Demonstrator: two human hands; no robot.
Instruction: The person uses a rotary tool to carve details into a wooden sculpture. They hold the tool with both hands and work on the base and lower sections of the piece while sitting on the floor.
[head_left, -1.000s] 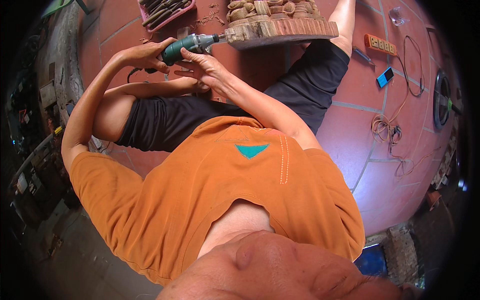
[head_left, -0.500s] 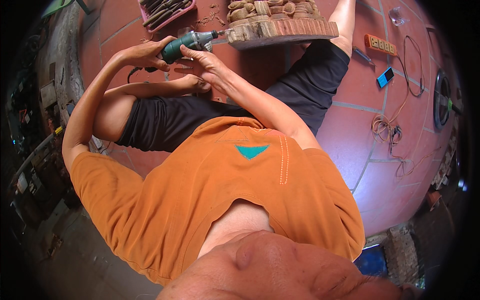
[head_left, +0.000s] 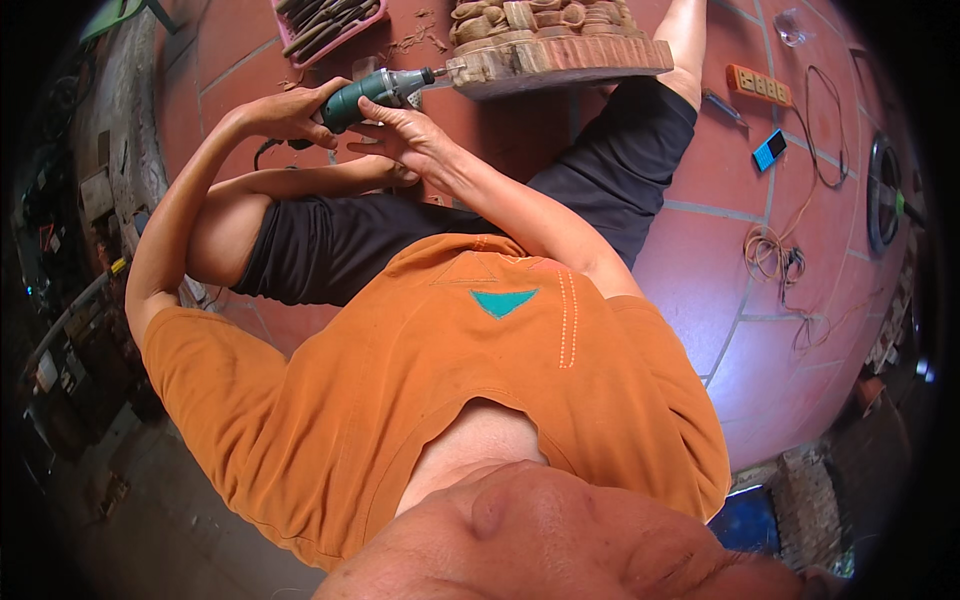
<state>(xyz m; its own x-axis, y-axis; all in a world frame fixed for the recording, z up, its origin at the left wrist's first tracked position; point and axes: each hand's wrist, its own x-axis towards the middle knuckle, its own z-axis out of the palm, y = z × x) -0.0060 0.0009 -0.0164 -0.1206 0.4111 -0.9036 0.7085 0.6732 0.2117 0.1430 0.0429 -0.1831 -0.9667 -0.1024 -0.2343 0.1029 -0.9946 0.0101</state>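
A green die grinder [head_left: 362, 98] with a grey nose lies across both my hands, pointing right. Its thin bit ends at the left edge of a carved wooden piece [head_left: 560, 62], a thick slab with rounded relief on top; contact is hard to tell. My left hand [head_left: 300, 112] is closed round the grinder's rear end. Farther forward, my right hand [head_left: 408, 138] holds the body, thumb on top and fingers reaching underneath, partly hidden.
A pink basket [head_left: 378, 12] of carving tools stands far left, with wood shavings [head_left: 418, 40] beside it. On the right lie an orange power strip [head_left: 758, 84], a blue phone [head_left: 770, 150], cords [head_left: 768, 255] and a pen-like tool [head_left: 724, 106]. My bent legs flank the carving.
The grinder has shifted very slightly down relative to the carving, both hands staying on it. Otherwise the scene looks the same.
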